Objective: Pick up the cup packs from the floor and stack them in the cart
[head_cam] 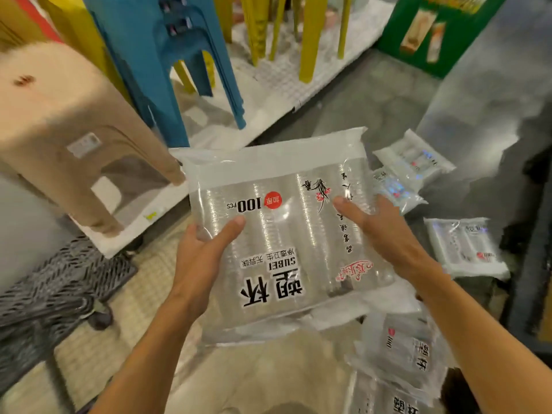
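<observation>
Nearby, loose cup packs (466, 248) beside stacked stools (74, 130).

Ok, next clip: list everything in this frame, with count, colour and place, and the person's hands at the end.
held cup pack: one, clear with black print, centre, gripped by both hands
cup packs on floor: at least three, clear and white, on the grey floor at right
cup packs near the person: at least two, clear, bottom right, overlapping
beige stool: one stack, left
blue stools: one stack, top left of centre
yellow stools: several legs, top; count unclear
green display: one, top right
dark mesh cart: one, grey-black, lower left, only partly in view
left hand: on the pack's left edge, thumb on top
right hand: on the pack's right side, fingers spread over it
</observation>
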`<state>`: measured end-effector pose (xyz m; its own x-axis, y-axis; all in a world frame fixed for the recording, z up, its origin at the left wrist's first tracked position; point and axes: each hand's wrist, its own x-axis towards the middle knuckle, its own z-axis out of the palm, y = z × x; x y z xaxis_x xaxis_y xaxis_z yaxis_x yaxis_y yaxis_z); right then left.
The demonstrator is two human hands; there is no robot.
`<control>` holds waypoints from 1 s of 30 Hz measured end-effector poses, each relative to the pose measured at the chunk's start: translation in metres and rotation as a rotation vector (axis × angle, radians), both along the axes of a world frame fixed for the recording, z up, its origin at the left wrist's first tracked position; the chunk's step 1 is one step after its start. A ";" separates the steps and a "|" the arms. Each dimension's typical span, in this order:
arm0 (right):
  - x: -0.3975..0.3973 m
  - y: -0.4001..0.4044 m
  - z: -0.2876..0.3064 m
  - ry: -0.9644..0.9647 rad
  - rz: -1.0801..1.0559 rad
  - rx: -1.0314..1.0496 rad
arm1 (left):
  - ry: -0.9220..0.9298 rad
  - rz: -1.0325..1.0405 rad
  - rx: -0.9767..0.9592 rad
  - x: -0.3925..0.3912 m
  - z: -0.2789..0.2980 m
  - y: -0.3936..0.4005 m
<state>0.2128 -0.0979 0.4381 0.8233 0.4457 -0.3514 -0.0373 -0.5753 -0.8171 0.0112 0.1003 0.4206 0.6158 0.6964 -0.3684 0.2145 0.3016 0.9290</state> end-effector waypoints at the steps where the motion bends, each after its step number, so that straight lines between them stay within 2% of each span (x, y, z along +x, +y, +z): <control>1: -0.002 0.013 0.045 -0.016 0.018 0.015 | -0.012 0.007 0.014 -0.003 0.047 0.011; 5: -0.022 0.066 0.214 -0.045 0.066 0.102 | -0.062 0.088 0.051 -0.039 0.213 0.055; 7: -0.044 0.099 0.290 -0.054 0.154 0.127 | -0.085 0.136 0.091 -0.071 0.286 0.073; 10: -0.093 0.154 0.382 -0.072 0.290 0.154 | -0.070 0.227 0.145 -0.136 0.372 0.098; 13: -0.156 0.213 0.443 -0.090 0.448 0.178 | -0.081 0.370 0.133 -0.218 0.434 0.118; 17: -0.253 0.293 0.480 -0.096 0.642 0.224 | -0.121 0.571 0.140 -0.328 0.467 0.145; 21: -0.350 0.365 0.491 -0.092 0.880 0.245 | -0.153 0.794 0.117 -0.430 0.468 0.157; 26: -0.456 0.445 0.479 -0.041 1.139 0.178 | -0.121 0.970 0.146 -0.524 0.454 0.155; 30: -0.532 0.495 0.454 -0.035 1.356 0.132 | -0.051 1.189 0.104 -0.568 0.434 0.147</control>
